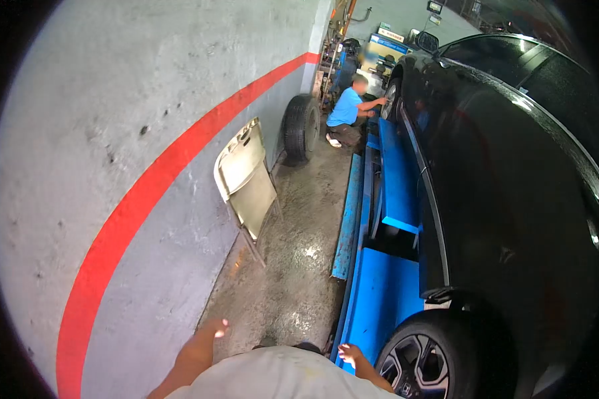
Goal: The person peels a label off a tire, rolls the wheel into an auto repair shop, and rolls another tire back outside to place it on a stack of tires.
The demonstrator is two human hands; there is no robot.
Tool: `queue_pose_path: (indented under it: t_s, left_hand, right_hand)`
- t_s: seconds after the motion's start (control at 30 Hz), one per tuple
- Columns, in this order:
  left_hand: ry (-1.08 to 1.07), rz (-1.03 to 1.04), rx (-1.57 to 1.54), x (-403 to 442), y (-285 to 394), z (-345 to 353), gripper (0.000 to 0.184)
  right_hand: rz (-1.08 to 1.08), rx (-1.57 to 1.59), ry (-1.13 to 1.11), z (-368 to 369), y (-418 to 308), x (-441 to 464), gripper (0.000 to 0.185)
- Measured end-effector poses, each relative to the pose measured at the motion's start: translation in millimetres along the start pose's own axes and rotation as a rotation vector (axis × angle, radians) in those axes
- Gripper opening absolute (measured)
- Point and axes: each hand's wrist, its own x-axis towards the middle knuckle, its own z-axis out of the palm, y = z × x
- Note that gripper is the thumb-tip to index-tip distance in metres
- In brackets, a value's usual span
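Observation:
My left hand [219,328] hangs low beside my body near the grey wall. Nothing shows in it, and its small visible fingers look loose and apart. On the other side, my right hand [347,354] is beside the blue lift platform [386,282], with fingers loosely apart and no object in them. Close to the right forearm is the rear wheel [416,362] of a black car [512,199]. Whether the right hand touches the platform I cannot tell.
A beige folding chair [249,176] leans by the red-striped wall [140,179]. Beyond it a loose tire [301,128] stands upright. A person in a blue shirt [345,108] crouches at the car's front wheel [391,100]. A blue metal rail [348,216] edges the wet floor [293,266].

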Motion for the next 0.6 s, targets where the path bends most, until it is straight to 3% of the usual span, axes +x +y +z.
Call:
queue_pose_path:
  t_s: [0.03, 0.07, 0.17, 0.27, 0.37, 0.43, 0.5, 0.57, 0.6]
  left_hand:
    - [0.024, 0.068, 0.149, 34, 33, -45, 0.031]
    - [0.098, 0.101, 0.092, 62, 63, -83, 0.032]
    - [0.205, 0.212, -0.14, 130, 153, -171, 0.039]
    - [0.287, 0.285, -0.27, 187, 223, -214, 0.037]
    - [0.209, 0.175, -0.252, 247, 252, -212, 0.036]
    - [0.152, 0.08, 0.107, 252, 273, -213, 0.035]
    - [-0.063, 0.154, 0.03, 264, 253, -204, 0.035]
    - [-0.086, 0.14, 0.07, 282, 241, -201, 0.038]
    - [-0.117, 0.031, -0.001, 287, 243, -210, 0.039]
  right_hand:
    - [-0.085, -0.074, 0.048, -13, 20, 6, 0.034]
    - [-0.166, -0.15, 0.103, -25, 41, 13, 0.028]
    - [0.16, 0.091, 0.199, -42, 0, -5, 0.031]
    - [0.242, 0.173, 0.236, -70, -44, 30, 0.034]
    - [0.267, 0.187, 0.247, -110, -90, 78, 0.037]
    - [0.247, 0.179, 0.254, -150, -133, 115, 0.04]
    - [0.204, 0.164, 0.266, -192, -182, 161, 0.042]
    - [0.122, 0.122, 0.303, -245, -244, 219, 0.044]
    - [0.069, 0.066, 0.337, -273, -274, 258, 0.045]
